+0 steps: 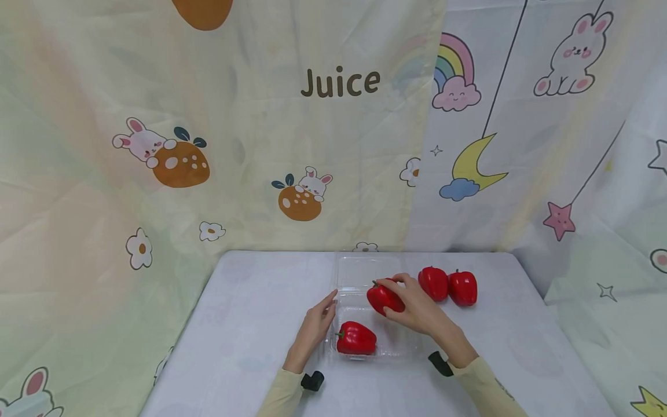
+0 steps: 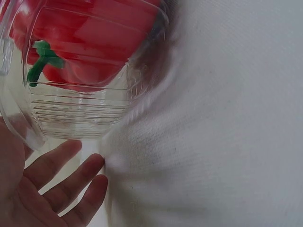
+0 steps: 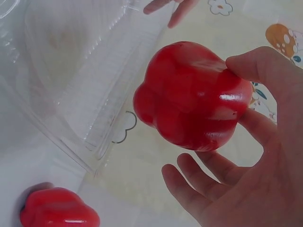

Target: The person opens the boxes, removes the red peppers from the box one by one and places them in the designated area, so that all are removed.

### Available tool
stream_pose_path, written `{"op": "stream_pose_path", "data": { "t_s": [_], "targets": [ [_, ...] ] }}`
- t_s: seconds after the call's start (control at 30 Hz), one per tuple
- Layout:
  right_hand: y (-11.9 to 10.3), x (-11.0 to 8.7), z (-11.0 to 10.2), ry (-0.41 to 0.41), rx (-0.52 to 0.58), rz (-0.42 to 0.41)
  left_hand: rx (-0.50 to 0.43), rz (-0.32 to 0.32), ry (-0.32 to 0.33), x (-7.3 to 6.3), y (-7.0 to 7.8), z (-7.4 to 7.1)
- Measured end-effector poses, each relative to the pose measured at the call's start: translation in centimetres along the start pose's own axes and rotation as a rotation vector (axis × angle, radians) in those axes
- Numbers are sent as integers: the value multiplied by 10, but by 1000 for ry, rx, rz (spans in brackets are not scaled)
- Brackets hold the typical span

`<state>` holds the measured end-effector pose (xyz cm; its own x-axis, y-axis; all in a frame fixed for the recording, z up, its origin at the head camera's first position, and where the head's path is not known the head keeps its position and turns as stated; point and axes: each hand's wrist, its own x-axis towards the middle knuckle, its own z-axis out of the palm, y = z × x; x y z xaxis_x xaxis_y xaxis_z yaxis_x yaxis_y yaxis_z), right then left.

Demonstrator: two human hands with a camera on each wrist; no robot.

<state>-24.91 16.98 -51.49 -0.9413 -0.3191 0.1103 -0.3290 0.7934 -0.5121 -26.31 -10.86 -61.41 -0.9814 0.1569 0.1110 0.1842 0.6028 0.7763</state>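
Note:
My right hand (image 1: 417, 306) grips a red bell pepper (image 1: 384, 296) between thumb and fingers, over the clear plastic box (image 1: 396, 343). In the right wrist view this pepper (image 3: 189, 97) shows its lobed end. Another red bell pepper (image 1: 356, 338) lies on its side in the box's front left part, green stem pointing left. My left hand (image 1: 312, 330) rests at the box's left edge with fingers fairly straight. The left wrist view has the left hand's fingers (image 2: 66, 189) spread beside the clear wall, with the boxed pepper (image 2: 90, 42) behind it.
Two more red bell peppers, a nearer-left one (image 1: 433, 284) and a right one (image 1: 462, 288), stand side by side on the white-covered table (image 1: 250, 324), right of the box. The box's open lid (image 1: 362, 272) lies toward the back. A printed curtain (image 1: 250, 127) hangs behind the table.

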Motion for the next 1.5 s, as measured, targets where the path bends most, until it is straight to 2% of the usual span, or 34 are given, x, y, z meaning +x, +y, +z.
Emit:
{"op": "stream_pose_path", "data": {
  "t_s": [0.9,1.5],
  "targets": [
    [9,-12,-9,47,30,23,-4,-23,-9,-1,0,0],
    [14,-16,-15,79,47,17,-1,9,2,-1,1,-1]
  ]
}}
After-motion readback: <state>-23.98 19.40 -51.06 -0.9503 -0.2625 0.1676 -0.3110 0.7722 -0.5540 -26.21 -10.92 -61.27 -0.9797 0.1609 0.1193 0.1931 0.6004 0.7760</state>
